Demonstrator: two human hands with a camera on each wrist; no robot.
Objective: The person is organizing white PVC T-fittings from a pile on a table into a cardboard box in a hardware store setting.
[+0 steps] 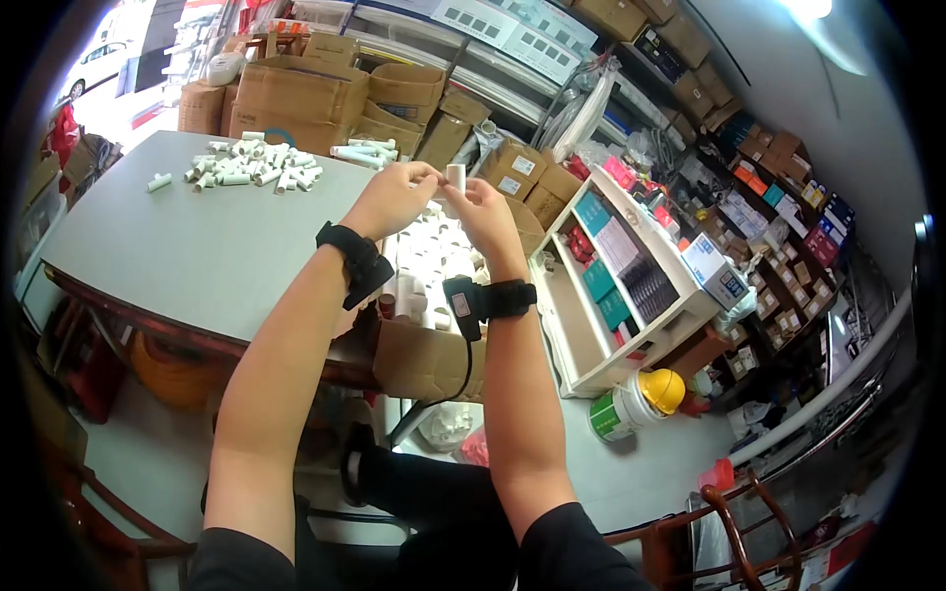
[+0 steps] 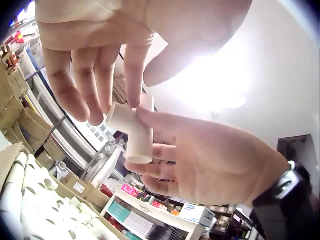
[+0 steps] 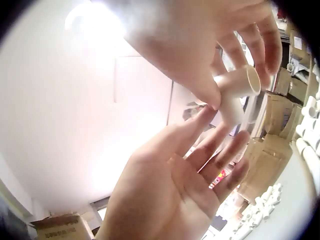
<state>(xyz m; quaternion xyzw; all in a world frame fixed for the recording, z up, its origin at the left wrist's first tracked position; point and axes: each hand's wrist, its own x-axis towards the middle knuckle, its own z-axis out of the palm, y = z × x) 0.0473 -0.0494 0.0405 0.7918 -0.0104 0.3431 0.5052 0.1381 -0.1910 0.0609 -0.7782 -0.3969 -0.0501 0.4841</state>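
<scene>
A white T-shaped pipe fitting (image 1: pixel 455 175) (image 2: pixel 134 129) (image 3: pixel 236 90) is held up over a carton of similar fittings (image 1: pixel 434 258). The right hand (image 1: pixel 488 222) (image 2: pixel 215 160) (image 3: pixel 195 45) pinches it, thumb on the near side and fingers behind. Beside it is the left hand (image 1: pixel 389 200) (image 2: pixel 105 40) (image 3: pixel 165 180), its fingers loosely extended; in the left wrist view the index fingertip touches the fitting near the right thumb. The left thumb stands away from the fitting in that view.
A pile of white fittings (image 1: pixel 261 165) lies on the grey table (image 1: pixel 168 251), with longer white pieces (image 1: pixel 365 151) near its far edge. Cardboard boxes (image 1: pixel 296 97) stand behind. To the right are a white shelf unit (image 1: pixel 581 330) and a bucket with a yellow helmet (image 1: pixel 661 391).
</scene>
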